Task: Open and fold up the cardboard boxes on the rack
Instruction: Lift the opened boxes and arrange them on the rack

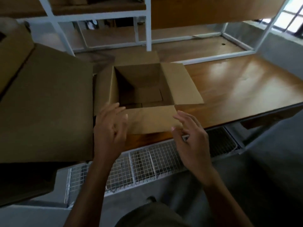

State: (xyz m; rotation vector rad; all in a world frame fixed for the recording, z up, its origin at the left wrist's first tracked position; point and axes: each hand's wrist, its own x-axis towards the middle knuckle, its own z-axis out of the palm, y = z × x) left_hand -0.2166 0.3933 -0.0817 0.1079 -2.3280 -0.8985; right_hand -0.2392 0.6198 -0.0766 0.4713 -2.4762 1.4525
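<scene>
A small brown cardboard box (178,84) stands upright on the wooden shelf board (237,89), its top flaps spread open and its inside empty. The near flap (152,120) lies flat toward me. My left hand (109,128) hovers at the flap's left corner, fingers apart, holding nothing. To the right, my right hand (191,136) hangs by the flap's right corner with fingers spread, also empty. Whether either hand touches the flap I cannot tell.
A large cardboard box (45,104) fills the left side, touching the small box. White rack posts (148,30) and an upper shelf (213,10) rise behind. A wire mesh grille (147,163) lies in the grey floor below the shelf edge.
</scene>
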